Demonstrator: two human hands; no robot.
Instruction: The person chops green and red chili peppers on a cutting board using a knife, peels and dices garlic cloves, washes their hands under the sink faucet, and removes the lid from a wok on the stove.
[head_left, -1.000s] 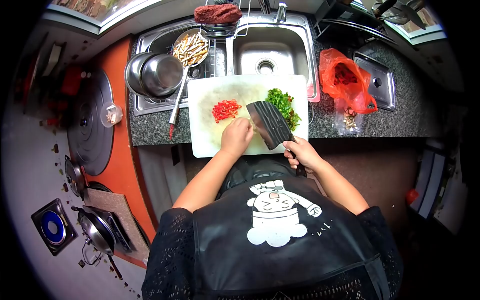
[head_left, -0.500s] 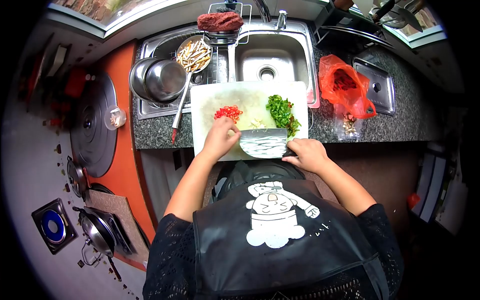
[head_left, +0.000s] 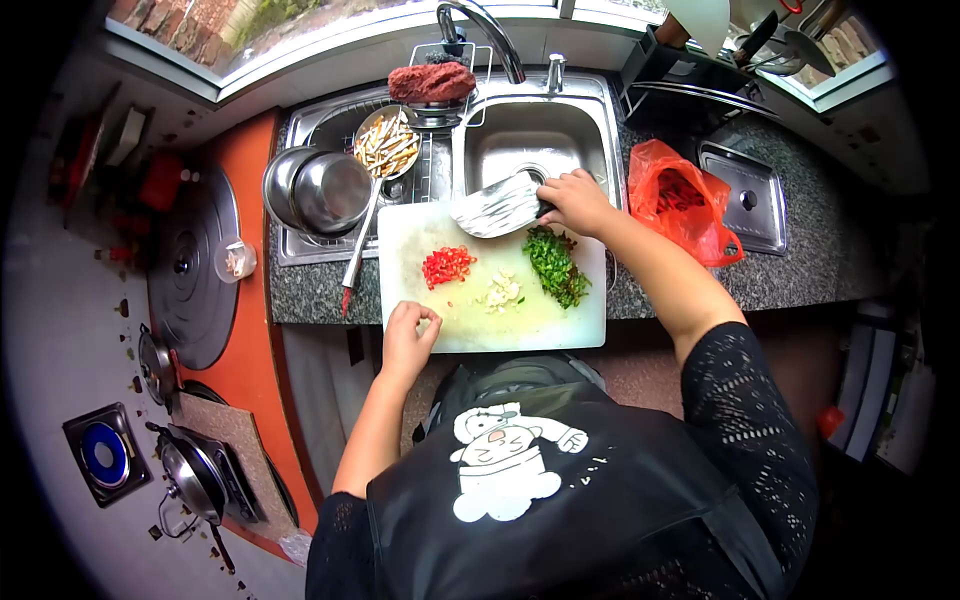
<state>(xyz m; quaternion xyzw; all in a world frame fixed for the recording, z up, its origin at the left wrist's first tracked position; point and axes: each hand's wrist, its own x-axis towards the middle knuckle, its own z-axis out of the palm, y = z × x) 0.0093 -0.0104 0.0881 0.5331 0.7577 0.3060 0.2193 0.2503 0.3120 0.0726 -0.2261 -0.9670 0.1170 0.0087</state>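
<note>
My right hand (head_left: 577,202) grips the handle of a wide cleaver (head_left: 500,207), whose shiny blade lies flat over the far edge of the white cutting board (head_left: 420,325), beside the sink. My left hand (head_left: 408,335) is at the board's near left corner, fingers curled with thumb near the fingertips; whether it holds anything is too small to tell. On the board are chopped red pepper (head_left: 448,266) at the left, pale chopped pieces (head_left: 503,290) in the middle and chopped greens (head_left: 558,268) at the right.
Behind the board is the steel sink (head_left: 540,135). Metal bowls (head_left: 332,190) and a strainer of pale strips (head_left: 386,143) stand at the left. A red plastic bag (head_left: 680,205) and a steel lid (head_left: 750,200) lie at the right. A knife rack (head_left: 665,85) stands behind.
My right hand has carried the cleaver from the board's near edge to its far edge. My left hand has drawn back toward the near left corner. The view has shifted.
</note>
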